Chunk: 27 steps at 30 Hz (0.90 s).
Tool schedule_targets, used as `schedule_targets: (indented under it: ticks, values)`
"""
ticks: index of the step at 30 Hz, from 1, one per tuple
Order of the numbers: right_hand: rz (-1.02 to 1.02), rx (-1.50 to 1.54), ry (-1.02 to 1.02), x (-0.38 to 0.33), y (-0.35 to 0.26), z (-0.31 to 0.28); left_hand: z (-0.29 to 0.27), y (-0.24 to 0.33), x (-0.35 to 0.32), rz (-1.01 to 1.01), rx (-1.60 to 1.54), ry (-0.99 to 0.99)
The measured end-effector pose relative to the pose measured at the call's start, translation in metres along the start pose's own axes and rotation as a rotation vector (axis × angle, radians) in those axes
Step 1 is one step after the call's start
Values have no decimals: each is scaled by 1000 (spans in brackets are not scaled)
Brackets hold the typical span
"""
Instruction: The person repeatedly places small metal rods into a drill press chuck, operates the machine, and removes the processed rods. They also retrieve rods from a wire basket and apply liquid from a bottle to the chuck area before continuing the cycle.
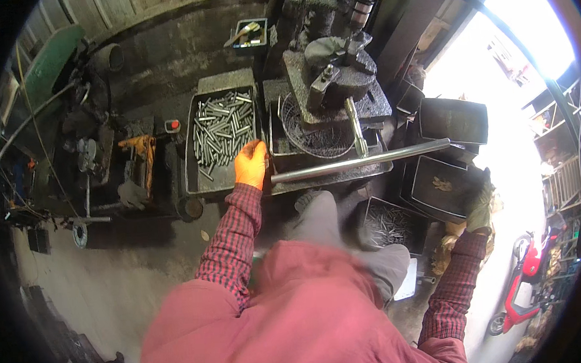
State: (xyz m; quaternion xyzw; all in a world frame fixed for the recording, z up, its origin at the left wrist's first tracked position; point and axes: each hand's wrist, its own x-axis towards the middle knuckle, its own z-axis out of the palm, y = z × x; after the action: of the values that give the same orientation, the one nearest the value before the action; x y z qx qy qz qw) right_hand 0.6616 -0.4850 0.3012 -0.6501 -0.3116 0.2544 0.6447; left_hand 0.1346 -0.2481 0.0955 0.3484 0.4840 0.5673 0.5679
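Since the tray of short metal rods sits just left of the press, the left hand in its orange glove feeds from it with little reach: arm extended forward, fingers curled at the tray's right edge, apparently pinching a rod, though that is hard to confirm. Right hand, gloved, is out to the side near the dark bins; grip state unclear. Long lever lies between.

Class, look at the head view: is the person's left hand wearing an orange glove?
Yes, the left hand wears an orange glove at the corner of the tray of metal rods.
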Motion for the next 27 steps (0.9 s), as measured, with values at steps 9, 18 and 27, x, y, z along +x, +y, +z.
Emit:
schedule_targets:
  ticks: [9, 18, 27]
  values:
    - [-105, -66, -27, 2, -3, 67, 91, 145, 56, 304, -129, -240]
    - [-46, 92, -337, 42, -43, 138, 195, 194, 127, 264, -76, -583]
    - [148, -455, -412, 29, -82, 159, 131, 195, 63, 196, 112, -282]
